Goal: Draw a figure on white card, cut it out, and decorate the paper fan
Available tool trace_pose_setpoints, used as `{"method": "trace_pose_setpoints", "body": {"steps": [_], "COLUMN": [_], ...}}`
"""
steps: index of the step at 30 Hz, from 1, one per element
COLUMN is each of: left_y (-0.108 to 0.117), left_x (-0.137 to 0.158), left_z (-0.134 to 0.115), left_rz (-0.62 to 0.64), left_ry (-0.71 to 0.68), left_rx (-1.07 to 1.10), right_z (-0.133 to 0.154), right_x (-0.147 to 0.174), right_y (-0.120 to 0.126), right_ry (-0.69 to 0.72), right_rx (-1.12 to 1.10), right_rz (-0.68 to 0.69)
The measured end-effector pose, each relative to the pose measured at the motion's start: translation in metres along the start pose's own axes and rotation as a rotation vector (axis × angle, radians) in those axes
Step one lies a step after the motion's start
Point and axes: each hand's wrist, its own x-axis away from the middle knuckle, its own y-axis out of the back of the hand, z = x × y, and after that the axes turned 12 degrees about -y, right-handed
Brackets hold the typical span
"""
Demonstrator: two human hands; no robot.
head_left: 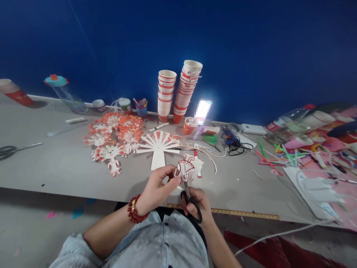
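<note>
Near the front edge of the table, my left hand (160, 186) pinches a small white paper cutout (186, 163) with dark red outlines drawn on it. My right hand (199, 206) is closed around the black handles of a pair of scissors (192, 201), whose blades point up and away at the cutout. Part of the blades lies against the paper, so I cannot tell exactly how far apart they are. Just beyond my hands lies a white paper piece cut into fanned strips (158, 150). Another white paper scrap (198, 165) rests right behind the cutout.
Orange-and-white paper figures (111, 137) cover the table to the left. Two tall stacks of paper cups (185, 93) stand by the blue wall. A glue gun (231, 137) with a black cord, bottles (290, 119) and coloured sticks (279, 156) are on the right; other scissors (16, 149) lie far left.
</note>
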Motion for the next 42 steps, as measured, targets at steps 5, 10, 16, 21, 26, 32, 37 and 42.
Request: {"method": "trace_pose_setpoints", "body": {"steps": [5, 10, 16, 21, 26, 32, 37, 42], "left_y": [0.002, 0.004, 0.004, 0.002, -0.002, -0.008, -0.009, -0.008], "left_x": [-0.002, -0.002, -0.002, -0.001, 0.002, 0.007, 0.008, 0.007], "left_z": [-0.003, -0.003, -0.001, 0.000, 0.004, 0.012, 0.014, 0.013], "left_rz": [0.012, 0.034, 0.041, 0.017, -0.024, -0.079, -0.083, -0.076], "left_ry": [-0.002, -0.014, -0.011, -0.003, -0.014, -0.009, -0.005, 0.018], "left_rx": [-0.012, -0.036, -0.052, -0.041, 0.020, 0.123, 0.151, 0.151], "right_z": [0.001, -0.005, -0.011, -0.010, -0.001, -0.002, -0.002, 0.000], "right_x": [0.000, -0.002, -0.005, -0.004, -0.002, 0.000, 0.000, -0.001], "right_y": [0.001, 0.001, 0.002, 0.000, -0.005, -0.007, -0.006, -0.005], "right_ry": [-0.002, 0.049, 0.059, 0.070, 0.027, 0.036, 0.032, 0.042], "right_rx": [0.018, 0.041, 0.078, 0.057, 0.024, -0.005, 0.015, 0.044], "right_rz": [0.001, -0.021, -0.064, -0.066, -0.088, -0.109, -0.119, -0.118]}}
